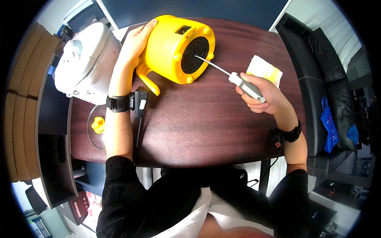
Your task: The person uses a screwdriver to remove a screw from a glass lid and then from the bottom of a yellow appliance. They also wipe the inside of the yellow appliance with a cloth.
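Note:
A yellow electric pot [160, 49] with a handle lies tipped on its side, its round black base plate [202, 47] facing me. My left hand [137, 44] is wrapped around the pot's left side and steadies it. Closed around the grey-and-white handle of a screwdriver [217, 67], my right hand [265, 93] points the tool up and to the left. The screwdriver's tip meets the middle of the base plate; whether it sits in a screw is too small to tell.
Left of my arm stands a white lidded rice cooker [85, 67]. A glass lid with a yellow knob [98, 125] lies partly behind my left forearm. By my right hand is a white-and-yellow paper item [260, 68]. Beyond the dark wooden table [190, 135], a black sofa [313, 83] stands right.

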A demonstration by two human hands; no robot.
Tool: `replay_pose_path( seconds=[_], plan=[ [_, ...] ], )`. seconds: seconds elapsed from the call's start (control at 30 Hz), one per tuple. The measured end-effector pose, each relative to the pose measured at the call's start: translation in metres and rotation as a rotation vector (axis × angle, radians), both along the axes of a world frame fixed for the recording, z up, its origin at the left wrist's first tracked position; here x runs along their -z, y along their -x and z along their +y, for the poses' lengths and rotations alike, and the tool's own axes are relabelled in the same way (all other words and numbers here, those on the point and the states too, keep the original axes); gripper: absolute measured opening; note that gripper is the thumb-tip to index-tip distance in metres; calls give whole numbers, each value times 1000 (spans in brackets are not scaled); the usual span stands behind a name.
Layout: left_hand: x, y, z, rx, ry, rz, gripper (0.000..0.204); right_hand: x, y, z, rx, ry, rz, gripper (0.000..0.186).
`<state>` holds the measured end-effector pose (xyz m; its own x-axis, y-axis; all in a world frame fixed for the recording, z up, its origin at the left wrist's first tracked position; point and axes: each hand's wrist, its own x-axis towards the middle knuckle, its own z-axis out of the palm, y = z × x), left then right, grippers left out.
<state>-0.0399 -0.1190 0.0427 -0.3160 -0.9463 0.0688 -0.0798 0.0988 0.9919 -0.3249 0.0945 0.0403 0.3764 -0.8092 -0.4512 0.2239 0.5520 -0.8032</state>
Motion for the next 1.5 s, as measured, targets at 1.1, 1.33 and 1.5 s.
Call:
replay_pose_path(
  seconds=[1.1, 1.33, 1.5],
  plan=[
    [-1, 0, 1, -38, -11, 27, 46, 5, -10, 17, 202, 362, 569, 28],
    [0, -1, 1, -47, -10, 10, 44, -10, -27, 22, 207, 443, 720, 29],
    [1, -1, 1, -57, -23, 19, 45, -17, -26, 23, 319, 323, 318, 28]
  ],
)
